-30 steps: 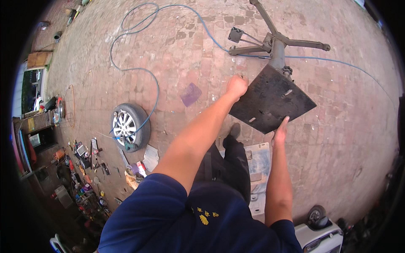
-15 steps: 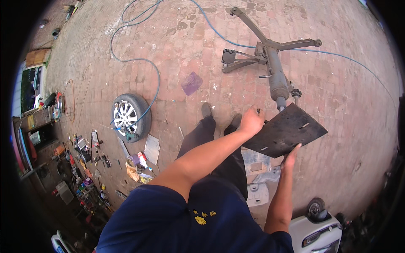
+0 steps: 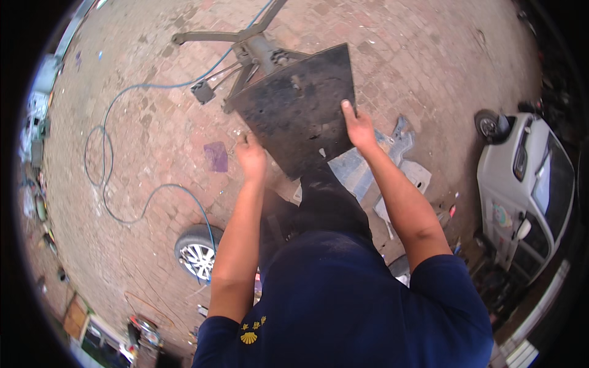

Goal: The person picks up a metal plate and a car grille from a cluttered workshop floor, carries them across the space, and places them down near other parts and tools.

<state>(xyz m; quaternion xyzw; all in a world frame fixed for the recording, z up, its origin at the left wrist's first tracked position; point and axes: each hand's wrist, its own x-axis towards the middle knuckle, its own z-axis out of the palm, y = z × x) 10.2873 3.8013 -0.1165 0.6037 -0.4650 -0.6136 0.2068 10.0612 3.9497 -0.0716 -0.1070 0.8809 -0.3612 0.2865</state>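
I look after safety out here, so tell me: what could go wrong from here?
The blue hose runs past the legs of the metal stand, so it might snag if the stand shifts. The dark plate has its lower corner close to the trouser leg in this view and could perhaps bump it. A grey-blue panel lies on the ground to the person's right and might trip them on a sidestep.
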